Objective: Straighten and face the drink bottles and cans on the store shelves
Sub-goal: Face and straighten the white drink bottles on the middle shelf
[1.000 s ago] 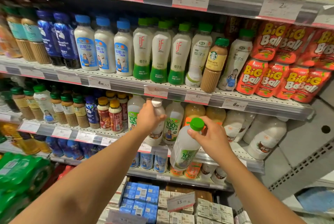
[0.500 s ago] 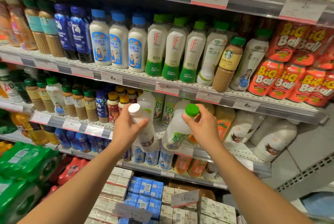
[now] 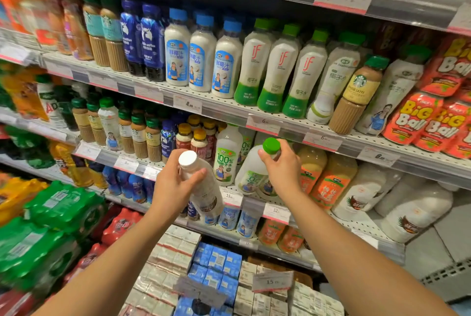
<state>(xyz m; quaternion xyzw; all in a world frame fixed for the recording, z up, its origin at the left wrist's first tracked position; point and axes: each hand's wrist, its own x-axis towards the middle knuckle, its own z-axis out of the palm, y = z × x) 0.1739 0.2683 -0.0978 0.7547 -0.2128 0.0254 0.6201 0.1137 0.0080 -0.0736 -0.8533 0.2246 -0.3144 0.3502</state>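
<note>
Both bottles have come off the middle shelf (image 3: 254, 203) toward the camera. Right hand (image 3: 283, 170) wraps the green-capped coconut water bottle (image 3: 251, 173) at its edge; left hand (image 3: 175, 185) clasps the white-capped bottle (image 3: 204, 188), tilted before it.

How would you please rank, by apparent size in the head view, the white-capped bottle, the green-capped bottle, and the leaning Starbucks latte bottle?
1. Clear white-capped plastic bottle, in the left hand, though nearness inflates it.
2. Brown ribbed Starbucks latte bottle.
Unranked: white green-capped bottle, partly hidden by the right hand.
</note>
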